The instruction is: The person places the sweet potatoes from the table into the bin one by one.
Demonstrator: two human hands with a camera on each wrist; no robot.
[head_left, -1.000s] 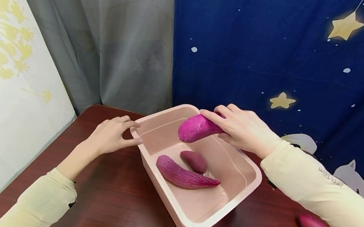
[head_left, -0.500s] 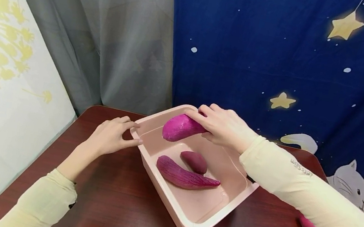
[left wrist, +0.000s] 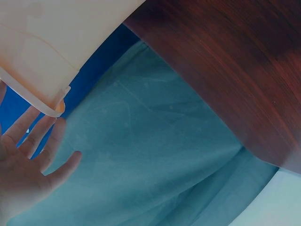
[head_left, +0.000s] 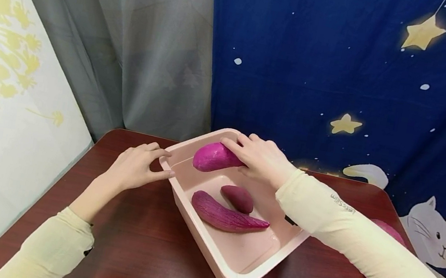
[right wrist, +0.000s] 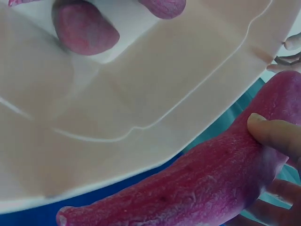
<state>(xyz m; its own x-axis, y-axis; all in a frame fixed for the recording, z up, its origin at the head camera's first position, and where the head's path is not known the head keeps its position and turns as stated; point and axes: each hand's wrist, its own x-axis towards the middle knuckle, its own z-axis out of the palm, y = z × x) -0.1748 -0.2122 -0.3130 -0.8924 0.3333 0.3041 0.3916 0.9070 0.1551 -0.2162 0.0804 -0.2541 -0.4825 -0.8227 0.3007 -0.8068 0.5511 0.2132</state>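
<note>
My right hand [head_left: 264,160] holds a purple sweet potato [head_left: 213,158] over the far side of a pink plastic basin [head_left: 223,275]. In the right wrist view the thumb presses on the skin of this long sweet potato [right wrist: 202,181], and the fingers curl beneath it. Two more sweet potatoes lie on the basin floor: a long tapering one [head_left: 224,214] and a short one [head_left: 238,198]. At the basin's left corner, my left hand [head_left: 133,166] touches the rim with spread, fairly straight fingers. The left wrist view has those fingers [left wrist: 34,139] against the rim's outer side.
Another sweet potato [head_left: 390,229] lies on the dark wooden table [head_left: 136,242] at the right, partly hidden by the right sleeve [head_left: 348,232]. A grey curtain [head_left: 162,51] and a blue starry curtain [head_left: 303,74] hang behind the table's far edge.
The right hand has carried its sweet potato leftward and slightly down over the basin. The right sleeve now covers more of the table's sweet potato. My left hand stays at the rim.
</note>
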